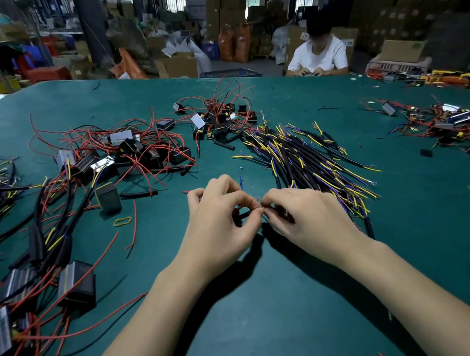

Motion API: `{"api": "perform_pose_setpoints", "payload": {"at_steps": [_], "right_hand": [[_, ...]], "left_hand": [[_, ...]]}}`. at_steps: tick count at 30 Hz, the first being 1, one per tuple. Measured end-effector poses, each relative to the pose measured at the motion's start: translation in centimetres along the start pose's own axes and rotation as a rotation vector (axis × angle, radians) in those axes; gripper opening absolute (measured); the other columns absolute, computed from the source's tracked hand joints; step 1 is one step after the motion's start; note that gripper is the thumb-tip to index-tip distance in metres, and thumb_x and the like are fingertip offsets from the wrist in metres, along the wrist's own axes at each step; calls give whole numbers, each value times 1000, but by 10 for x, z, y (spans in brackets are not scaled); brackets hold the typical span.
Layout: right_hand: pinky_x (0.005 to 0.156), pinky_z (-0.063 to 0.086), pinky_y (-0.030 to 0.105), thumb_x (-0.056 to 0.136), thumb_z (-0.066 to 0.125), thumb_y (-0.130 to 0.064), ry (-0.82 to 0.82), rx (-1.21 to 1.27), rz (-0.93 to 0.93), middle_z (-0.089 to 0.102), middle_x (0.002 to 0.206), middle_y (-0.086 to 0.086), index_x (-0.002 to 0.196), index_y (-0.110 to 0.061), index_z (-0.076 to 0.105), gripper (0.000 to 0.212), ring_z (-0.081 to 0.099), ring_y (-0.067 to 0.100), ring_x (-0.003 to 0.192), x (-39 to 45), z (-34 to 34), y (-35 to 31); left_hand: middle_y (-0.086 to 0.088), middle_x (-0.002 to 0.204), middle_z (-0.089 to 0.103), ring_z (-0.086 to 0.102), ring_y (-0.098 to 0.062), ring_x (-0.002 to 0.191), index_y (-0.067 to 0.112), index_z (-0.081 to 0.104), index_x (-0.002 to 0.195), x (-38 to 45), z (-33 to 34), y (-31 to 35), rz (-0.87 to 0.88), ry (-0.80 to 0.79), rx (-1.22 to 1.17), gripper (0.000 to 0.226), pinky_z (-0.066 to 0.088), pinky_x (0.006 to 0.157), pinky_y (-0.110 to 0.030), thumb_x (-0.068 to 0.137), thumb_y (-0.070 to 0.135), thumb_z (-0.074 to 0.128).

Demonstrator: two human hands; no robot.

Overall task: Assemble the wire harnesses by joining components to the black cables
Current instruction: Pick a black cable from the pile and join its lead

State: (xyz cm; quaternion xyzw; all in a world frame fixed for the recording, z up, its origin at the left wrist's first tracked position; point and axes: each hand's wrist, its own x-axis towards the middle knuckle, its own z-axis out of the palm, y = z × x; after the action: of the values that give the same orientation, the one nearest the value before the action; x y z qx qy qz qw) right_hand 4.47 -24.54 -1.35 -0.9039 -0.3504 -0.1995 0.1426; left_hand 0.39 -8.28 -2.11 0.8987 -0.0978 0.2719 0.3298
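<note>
Head view looks down on a green tabletop [248,313] where both hands meet near the centre. The left hand [219,226] has its fingers curled, thumb and forefinger pinching a short black cable [242,215] at its end; the right hand [303,216] is likewise curled, its fingertips pinched against the same spot, so the two hands touch at the thumbs. What small part sits between the fingertips is too hidden to tell. From the hands, a heap of black cables with yellow and blue wire ends [310,157] fans out at 1 o'clock, its near edge just beside the right hand. At 11 o'clock lies a tangle of red wires and small black and silver modules [126,151], and a single grey module [108,196] stands apart, nearer the left hand. At 9 o'clock finished harnesses with finned modules [43,267] crowd the left edge of the tabletop. A yellow rubber band [122,221] lies between that cluster and the left hand. A further pile of modules [219,119] sits at 12 o'clock, and another at 2 o'clock toward the right edge [448,124]. The bare green surface runs from the hands toward 6 o'clock, between and beside the forearms. A person in a white shirt [316,56] sits at the far edge of the tabletop.
</note>
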Motion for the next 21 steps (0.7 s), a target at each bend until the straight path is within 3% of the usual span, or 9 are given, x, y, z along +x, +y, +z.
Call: {"api": "perform_pose_setpoints", "payload": {"at_steps": [5,8,12,15,18,21], "right_hand": [[63,46,33,91,57,-33,-24,213,30,61,85,-13,93,-27,58,6,55,13,76,0,-1,3],[69,49,43,88,64,-24,-27,331,4,60,94,-11,88,-22,60,4,58,19,77,3,-2,5],[72,51,41,83,70,-23,-53,389,30,56,110,-11,79,-25,59,12,58,12,69,4,-4,6],[67,48,31,84,69,-26,-163,429,80,62,91,-7,79,-24,61,11,57,8,67,5,-8,9],[51,41,19,88,63,-27,-274,471,188,64,64,-3,80,-24,63,9,52,3,45,4,-13,15],[48,44,18,90,62,-25,-316,511,248,67,63,2,81,-22,64,9,53,7,41,3,-15,16]], "left_hand": [[7,84,44,44,-9,87,24,69,79,-1,-2,-1,32,-16,21,5,22,87,-30,81,27,67],[7,85,44,44,-9,88,24,69,80,-1,-3,0,44,-23,53,5,23,88,-32,82,28,67],[6,86,45,47,-14,88,22,70,81,-2,-4,0,83,-49,145,12,24,88,-35,81,32,62],[5,86,46,50,-18,89,21,70,81,-3,-4,1,110,-74,204,14,24,88,-35,80,32,61],[6,86,46,50,-18,89,20,70,80,-3,-4,1,137,-88,239,16,22,89,-34,80,33,59],[5,85,46,50,-18,88,20,69,80,-4,-4,2,169,-107,244,15,19,88,-32,81,31,59]]}}
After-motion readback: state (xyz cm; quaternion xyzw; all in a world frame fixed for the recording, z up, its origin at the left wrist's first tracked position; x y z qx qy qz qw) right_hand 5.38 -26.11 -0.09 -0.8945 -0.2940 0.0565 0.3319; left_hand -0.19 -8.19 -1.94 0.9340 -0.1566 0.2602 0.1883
